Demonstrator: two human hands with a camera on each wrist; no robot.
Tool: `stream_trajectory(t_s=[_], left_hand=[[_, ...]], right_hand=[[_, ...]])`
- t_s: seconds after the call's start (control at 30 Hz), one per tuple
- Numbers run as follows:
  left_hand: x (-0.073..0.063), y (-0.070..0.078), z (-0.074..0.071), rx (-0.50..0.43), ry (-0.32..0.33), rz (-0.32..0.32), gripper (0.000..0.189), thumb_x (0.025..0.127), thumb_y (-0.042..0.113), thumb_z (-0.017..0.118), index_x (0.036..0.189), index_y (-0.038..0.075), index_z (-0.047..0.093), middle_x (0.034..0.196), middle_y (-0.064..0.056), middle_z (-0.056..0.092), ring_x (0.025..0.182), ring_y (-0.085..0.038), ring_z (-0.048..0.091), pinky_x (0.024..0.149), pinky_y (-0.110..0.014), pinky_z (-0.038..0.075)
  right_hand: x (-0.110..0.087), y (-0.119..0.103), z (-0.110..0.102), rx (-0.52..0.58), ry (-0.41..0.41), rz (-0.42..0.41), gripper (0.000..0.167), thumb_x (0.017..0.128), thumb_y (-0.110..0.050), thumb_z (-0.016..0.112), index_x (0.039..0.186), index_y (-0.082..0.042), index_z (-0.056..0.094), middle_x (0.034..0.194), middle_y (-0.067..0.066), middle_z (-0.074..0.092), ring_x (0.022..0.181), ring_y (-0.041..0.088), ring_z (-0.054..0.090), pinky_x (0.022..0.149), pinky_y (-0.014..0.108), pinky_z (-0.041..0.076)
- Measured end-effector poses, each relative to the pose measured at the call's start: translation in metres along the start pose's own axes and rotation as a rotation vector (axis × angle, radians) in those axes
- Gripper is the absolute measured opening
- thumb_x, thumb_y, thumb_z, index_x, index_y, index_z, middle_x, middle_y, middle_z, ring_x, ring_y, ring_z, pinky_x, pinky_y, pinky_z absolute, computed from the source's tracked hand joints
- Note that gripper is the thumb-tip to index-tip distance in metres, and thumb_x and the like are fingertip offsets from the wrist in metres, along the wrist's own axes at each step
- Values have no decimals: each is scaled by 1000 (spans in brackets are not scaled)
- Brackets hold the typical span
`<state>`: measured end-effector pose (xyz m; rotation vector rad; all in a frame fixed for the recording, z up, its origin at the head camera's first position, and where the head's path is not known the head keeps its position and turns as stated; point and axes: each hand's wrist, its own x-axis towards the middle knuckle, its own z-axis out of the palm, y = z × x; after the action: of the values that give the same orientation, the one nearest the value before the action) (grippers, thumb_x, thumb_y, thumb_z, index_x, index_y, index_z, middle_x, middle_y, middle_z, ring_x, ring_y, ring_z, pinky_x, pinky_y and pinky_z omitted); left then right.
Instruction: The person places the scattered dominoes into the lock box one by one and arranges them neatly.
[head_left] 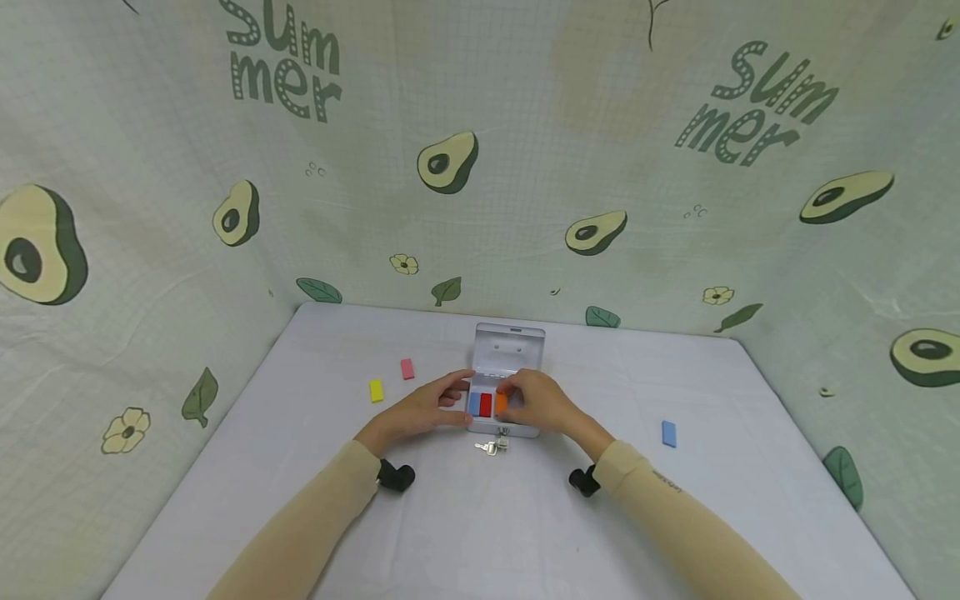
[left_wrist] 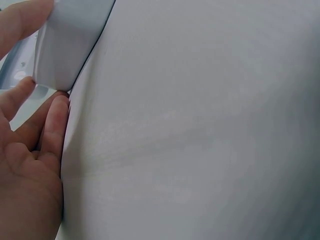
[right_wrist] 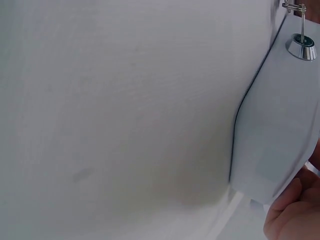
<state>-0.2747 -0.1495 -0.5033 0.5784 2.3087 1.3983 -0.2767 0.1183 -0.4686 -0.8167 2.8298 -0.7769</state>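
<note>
A small metal cash box [head_left: 483, 427] stands with its lid [head_left: 509, 348] raised at the back. My left hand [head_left: 422, 407] holds its left side, thumb toward the front and fingers toward the rear corner. Over the box, my right hand [head_left: 546, 402] pinches an orange block [head_left: 500, 404], partly hidden by the fingers. Left of it, a blue block [head_left: 474, 404] and a red block [head_left: 486, 405] lie side by side inside. At the box's front, a lock [right_wrist: 302, 47] has a key in it, with further keys [head_left: 487, 448] hanging onto the table.
On the white table [head_left: 465, 533], a yellow block [head_left: 377, 391] and a pink block [head_left: 407, 369] lie to the left. Another blue block [head_left: 669, 433] lies far right. Avocado-printed cloth [head_left: 517, 208] walls the back and sides.
</note>
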Motion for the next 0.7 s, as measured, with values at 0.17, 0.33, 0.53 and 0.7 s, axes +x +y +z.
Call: stream_trajectory(t_s=[0.17, 0.33, 0.53, 0.7], left_hand=[[-1, 1, 0, -4, 1, -6, 84, 95, 37, 82, 165, 29, 37, 161, -5, 49, 141, -27, 51, 122, -47, 42], [-1, 2, 0, -8, 2, -9, 84, 94, 37, 82, 165, 29, 37, 161, -5, 49, 142, -27, 51, 122, -47, 42], [0, 1, 1, -7, 2, -3, 84, 95, 36, 82, 165, 28, 37, 162, -6, 49, 142, -27, 51, 122, -47, 42], [0, 1, 1, -5, 3, -8, 84, 95, 36, 81, 165, 28, 37, 161, -6, 49, 142, -27, 51, 121, -46, 43]], right_hand=[[1, -2, 2, -16, 0, 11, 36, 89, -21, 88, 120, -7, 77, 110, 4, 74, 100, 20, 62, 97, 42, 58], [1, -3, 3, -33, 7, 8, 35, 89, -21, 88, 119, -7, 78, 110, 3, 75, 100, 20, 62, 98, 43, 57], [2, -5, 4, -50, 17, 7, 33, 89, -20, 88, 117, -7, 79, 109, 4, 76, 100, 21, 64, 98, 45, 57], [2, -6, 4, -63, 24, 1, 32, 88, -20, 89, 116, -8, 80, 108, 4, 77, 100, 22, 65, 97, 45, 57]])
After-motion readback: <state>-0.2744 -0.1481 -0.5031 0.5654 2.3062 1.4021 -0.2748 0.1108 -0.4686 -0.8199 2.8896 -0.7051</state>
